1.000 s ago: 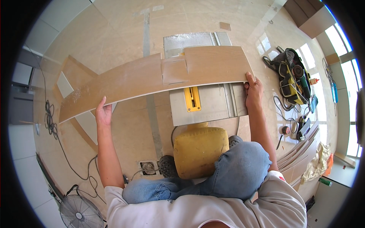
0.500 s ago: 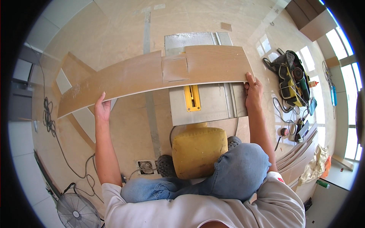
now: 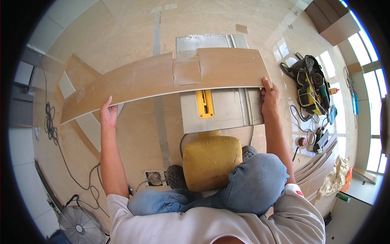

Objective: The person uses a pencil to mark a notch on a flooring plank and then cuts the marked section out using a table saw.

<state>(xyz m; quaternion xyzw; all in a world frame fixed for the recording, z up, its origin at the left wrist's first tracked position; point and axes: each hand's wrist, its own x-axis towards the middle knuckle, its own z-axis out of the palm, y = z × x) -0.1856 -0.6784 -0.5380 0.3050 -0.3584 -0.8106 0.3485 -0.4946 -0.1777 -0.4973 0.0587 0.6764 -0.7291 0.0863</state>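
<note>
A long, thin brown board [image 3: 138,78] spans crosswise in front of me, with a cut-marked section near its middle and a notch at its far edge. My left hand [image 3: 109,114] grips its near edge toward the left end, thumb on top. At the right end my right hand [image 3: 271,97] holds the near corner, fingers curled below. Beneath the board's right half is the grey metal table saw [image 3: 227,110], whose yellow blade insert [image 3: 205,103] shows just on my side of the board. Most of the left half reaches out past the saw table. The fingers under the board are hidden.
Ahead of my knees is a yellow padded block [image 3: 211,162]. A tool bag [image 3: 315,85] with power tools stands at right, near stacked board strips [image 3: 321,162]. On the left lie offcut panels [image 3: 87,126], loose cables [image 3: 50,122] and a fan [image 3: 81,227]. A floor socket [image 3: 154,178] sits by my shoe.
Almost nothing differs. The board and both hands have shifted very slightly toward the left and away from me; both hands keep their hold.
</note>
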